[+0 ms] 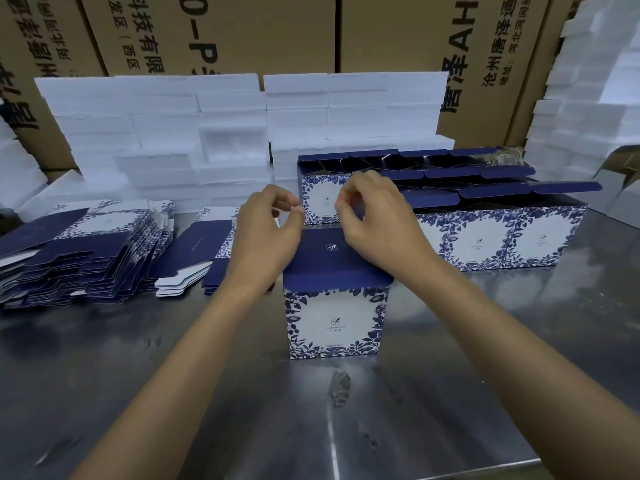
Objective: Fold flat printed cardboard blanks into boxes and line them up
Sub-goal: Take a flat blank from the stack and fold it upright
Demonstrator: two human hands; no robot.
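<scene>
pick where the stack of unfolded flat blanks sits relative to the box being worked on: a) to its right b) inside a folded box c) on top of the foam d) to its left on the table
d: the flat blanks lie on the metal table, left of the box under both hands.

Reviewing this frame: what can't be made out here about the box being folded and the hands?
- Head view: the box far top edge, hidden behind the left hand and right hand.
- What either hand's fingertips pinch: too small to tell.
- Print under the box logo: too small, blurred.
- Flat blanks: stack cut off by the left edge.
</scene>
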